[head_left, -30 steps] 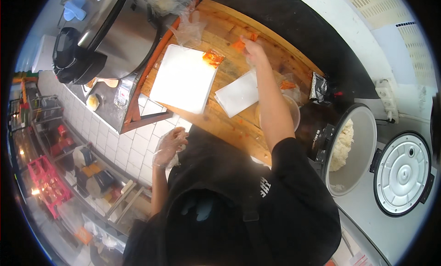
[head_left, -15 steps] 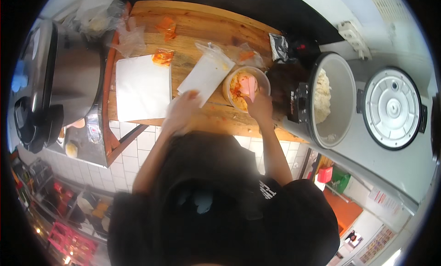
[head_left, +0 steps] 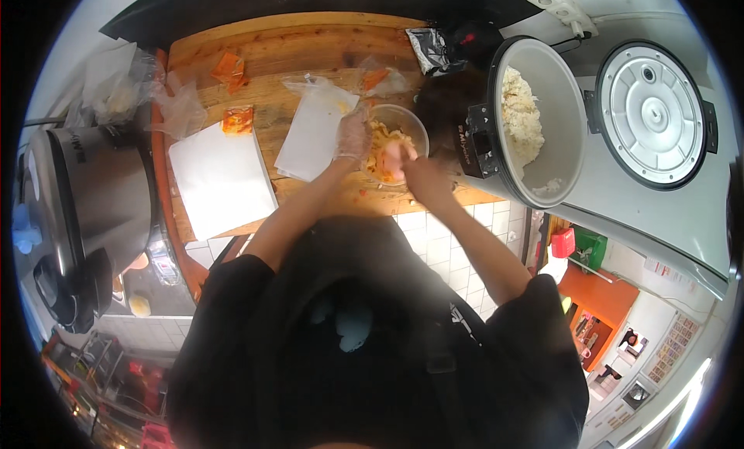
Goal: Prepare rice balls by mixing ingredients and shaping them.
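A round clear plastic bowl [head_left: 421, 127] stands on the wooden table, with yellowish food [head_left: 385, 139] inside that carries red bits. At the bowl's left side is my left hand [head_left: 354, 137], fingers closed against its wall and rim. My right hand [head_left: 422, 178] reaches over the near right rim, closed on the handle of a pink paddle [head_left: 394, 159]. The paddle's flat end is in the food and smeared by motion. Just left of the bowl lie white paper sheets [head_left: 310, 135] with a clear plastic bag on their far end.
A larger stack of white paper [head_left: 221, 178] lies on the wooden table [head_left: 302, 42], with an orange sauce packet [head_left: 238, 120] at its far edge. To the right stands an uncovered cooker of white rice [head_left: 523, 116], its round lid [head_left: 653, 116] beside it. Another cooker [head_left: 101, 193] stands left.
My left hand has moved right from the papers to the bowl. My right hand still holds the pink paddle, which has shifted toward the bowl's near side. The whole view has turned somewhat.
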